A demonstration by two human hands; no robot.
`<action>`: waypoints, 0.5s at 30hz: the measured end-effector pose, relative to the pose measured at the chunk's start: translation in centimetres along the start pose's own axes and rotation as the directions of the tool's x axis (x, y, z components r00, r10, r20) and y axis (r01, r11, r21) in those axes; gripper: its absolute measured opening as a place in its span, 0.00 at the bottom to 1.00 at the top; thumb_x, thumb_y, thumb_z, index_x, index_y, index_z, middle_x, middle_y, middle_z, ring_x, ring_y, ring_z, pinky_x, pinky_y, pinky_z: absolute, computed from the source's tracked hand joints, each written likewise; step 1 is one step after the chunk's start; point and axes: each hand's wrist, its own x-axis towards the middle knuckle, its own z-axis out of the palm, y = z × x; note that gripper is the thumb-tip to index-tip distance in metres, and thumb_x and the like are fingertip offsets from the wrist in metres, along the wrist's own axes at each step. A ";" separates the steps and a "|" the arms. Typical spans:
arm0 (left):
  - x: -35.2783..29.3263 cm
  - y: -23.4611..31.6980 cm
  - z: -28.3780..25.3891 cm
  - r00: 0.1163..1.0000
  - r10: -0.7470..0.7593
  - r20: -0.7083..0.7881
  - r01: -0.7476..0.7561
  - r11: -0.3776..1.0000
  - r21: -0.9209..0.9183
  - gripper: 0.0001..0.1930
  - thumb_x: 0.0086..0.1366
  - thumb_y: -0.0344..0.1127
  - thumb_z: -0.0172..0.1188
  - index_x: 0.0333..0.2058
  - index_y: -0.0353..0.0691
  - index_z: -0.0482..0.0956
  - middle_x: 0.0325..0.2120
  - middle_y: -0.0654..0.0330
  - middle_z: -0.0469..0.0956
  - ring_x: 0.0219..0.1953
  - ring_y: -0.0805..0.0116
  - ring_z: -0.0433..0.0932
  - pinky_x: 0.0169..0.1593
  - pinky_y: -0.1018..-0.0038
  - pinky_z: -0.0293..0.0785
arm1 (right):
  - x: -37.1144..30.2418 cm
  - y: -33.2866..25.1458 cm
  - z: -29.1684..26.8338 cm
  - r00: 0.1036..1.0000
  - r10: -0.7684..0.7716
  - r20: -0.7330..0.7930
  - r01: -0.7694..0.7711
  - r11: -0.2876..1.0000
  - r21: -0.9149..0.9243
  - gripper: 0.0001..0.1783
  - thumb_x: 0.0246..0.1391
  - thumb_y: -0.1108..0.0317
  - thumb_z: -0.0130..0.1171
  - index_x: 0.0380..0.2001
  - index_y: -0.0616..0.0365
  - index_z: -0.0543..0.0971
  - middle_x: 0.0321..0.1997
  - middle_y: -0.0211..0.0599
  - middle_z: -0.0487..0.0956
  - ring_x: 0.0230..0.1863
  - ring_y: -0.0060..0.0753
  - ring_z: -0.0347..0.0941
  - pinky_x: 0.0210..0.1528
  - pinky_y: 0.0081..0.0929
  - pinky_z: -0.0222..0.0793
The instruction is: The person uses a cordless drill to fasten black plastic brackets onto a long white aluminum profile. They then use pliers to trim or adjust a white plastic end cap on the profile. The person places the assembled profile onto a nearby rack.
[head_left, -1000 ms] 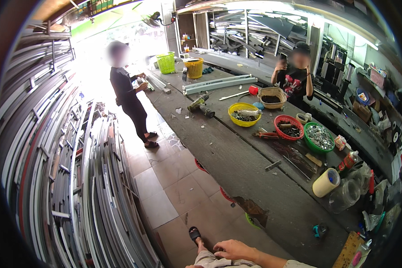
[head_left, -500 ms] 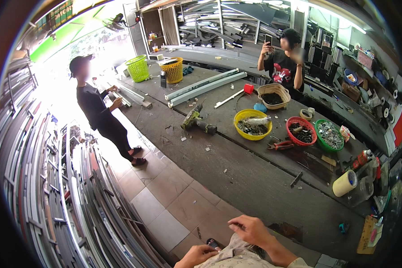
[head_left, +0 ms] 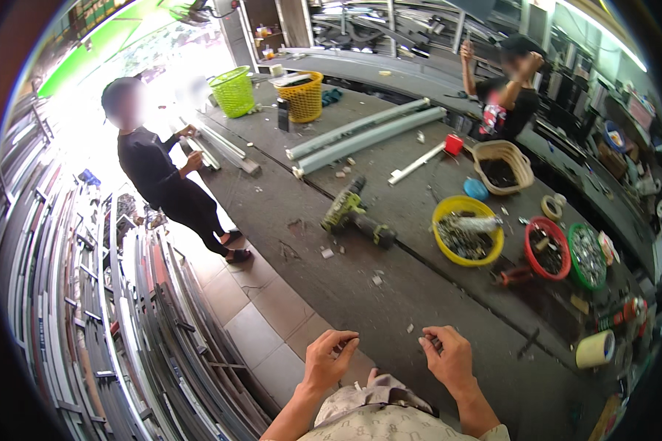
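Presently: two loosely curled grips

My left hand (head_left: 329,361): thumb and fingers slightly parted, nothing visible between. My right hand (head_left: 451,357): fingers bent thumbward; contents, I cannot tell. White scrap (head_left: 410,328): just ahead-left of my right. Green-and-black drill (head_left: 355,217): farther ahead, left slightly nearer, handle slanting far-left to near-right.

Green-and-black drill (head_left: 354,216) (yellow bowl (head_left: 468,262))

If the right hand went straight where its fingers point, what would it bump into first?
Probably the small pale scrap on the workbench, just beyond the right hand; the hand's height is unclear, so it might pass over.
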 end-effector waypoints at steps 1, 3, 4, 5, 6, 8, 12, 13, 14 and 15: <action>1.5 -0.6 -0.4 0.999 0.015 -0.043 -0.014 1.000 0.024 0.07 0.65 0.29 0.71 0.41 0.40 0.88 0.33 0.58 0.86 0.33 0.66 0.83 0.38 0.71 0.78 | 1.9 -0.1 1.0 1.000 -0.010 0.019 0.010 1.000 0.007 0.12 0.56 0.73 0.72 0.43 0.60 0.85 0.36 0.39 0.85 0.29 0.33 0.81 0.31 0.30 0.77; 4.5 -2.0 -0.9 0.990 0.075 -0.116 -0.061 0.991 0.118 0.07 0.64 0.30 0.71 0.41 0.40 0.88 0.34 0.58 0.86 0.36 0.61 0.83 0.41 0.68 0.78 | 5.5 -0.2 3.1 0.993 -0.116 0.024 0.117 0.991 -0.063 0.13 0.55 0.72 0.72 0.45 0.60 0.85 0.38 0.39 0.84 0.28 0.34 0.81 0.32 0.31 0.76; 6.3 -2.9 -1.2 0.982 0.123 -0.141 -0.095 0.977 0.189 0.07 0.63 0.30 0.71 0.41 0.41 0.88 0.34 0.58 0.85 0.37 0.59 0.83 0.43 0.66 0.78 | 6.9 -0.3 4.1 0.988 -0.148 0.036 0.151 0.983 -0.100 0.14 0.55 0.72 0.72 0.45 0.59 0.85 0.39 0.39 0.84 0.28 0.34 0.81 0.32 0.32 0.76; 8.1 -3.8 -1.7 0.972 0.173 -0.158 -0.128 0.957 0.259 0.07 0.63 0.29 0.71 0.41 0.41 0.88 0.35 0.58 0.85 0.39 0.57 0.83 0.44 0.64 0.78 | 8.1 -0.4 5.2 0.988 -0.150 0.042 0.154 0.983 -0.101 0.14 0.55 0.71 0.72 0.46 0.59 0.85 0.40 0.39 0.84 0.28 0.34 0.80 0.32 0.32 0.76; 9.9 -4.6 -2.2 0.975 0.176 -0.134 -0.130 0.947 0.293 0.10 0.61 0.30 0.72 0.42 0.42 0.87 0.38 0.57 0.85 0.43 0.53 0.82 0.47 0.61 0.76 | 9.5 -0.5 6.3 0.987 -0.156 0.044 0.160 0.982 -0.103 0.15 0.55 0.71 0.72 0.46 0.59 0.85 0.41 0.39 0.84 0.28 0.35 0.80 0.33 0.32 0.76; 13.5 -5.9 -2.6 0.967 0.201 -0.157 -0.130 0.918 0.376 0.10 0.61 0.30 0.72 0.42 0.41 0.87 0.39 0.56 0.85 0.44 0.54 0.82 0.49 0.61 0.76 | 11.6 -0.7 8.1 0.982 -0.186 0.033 0.188 0.977 -0.096 0.15 0.55 0.71 0.72 0.46 0.59 0.85 0.42 0.40 0.83 0.27 0.35 0.80 0.33 0.32 0.76; 20.1 -7.8 -3.4 0.976 0.212 -0.042 -0.164 0.853 0.496 0.11 0.62 0.35 0.71 0.43 0.44 0.87 0.38 0.55 0.83 0.43 0.53 0.80 0.48 0.59 0.76 | 15.0 -2.4 11.2 0.991 -0.131 -0.003 0.131 0.991 -0.019 0.15 0.54 0.72 0.72 0.46 0.59 0.85 0.42 0.42 0.83 0.28 0.37 0.80 0.32 0.32 0.76; 21.3 -8.1 -3.7 0.981 0.194 0.009 -0.170 0.833 0.527 0.11 0.62 0.36 0.70 0.43 0.45 0.87 0.38 0.56 0.82 0.43 0.53 0.80 0.47 0.59 0.75 | 15.5 -3.0 11.7 0.996 -0.085 0.008 0.085 0.996 0.006 0.15 0.53 0.72 0.72 0.46 0.59 0.85 0.42 0.42 0.83 0.29 0.38 0.80 0.32 0.32 0.76; 22.0 -8.3 -4.0 0.979 0.195 0.054 -0.195 0.840 0.506 0.10 0.62 0.37 0.70 0.42 0.45 0.88 0.37 0.55 0.82 0.42 0.51 0.80 0.47 0.58 0.76 | 16.0 -3.6 12.0 0.997 -0.077 -0.016 0.077 0.997 0.016 0.15 0.53 0.73 0.71 0.45 0.59 0.85 0.42 0.42 0.83 0.29 0.39 0.81 0.31 0.32 0.76; 22.5 -8.5 -4.1 0.983 0.146 0.113 -0.184 0.851 0.493 0.10 0.63 0.38 0.70 0.41 0.44 0.88 0.37 0.54 0.82 0.40 0.50 0.81 0.47 0.57 0.77 | 16.2 -4.1 12.2 0.998 -0.061 -0.036 0.062 0.998 0.024 0.14 0.53 0.74 0.71 0.44 0.59 0.85 0.42 0.43 0.83 0.29 0.39 0.82 0.31 0.32 0.76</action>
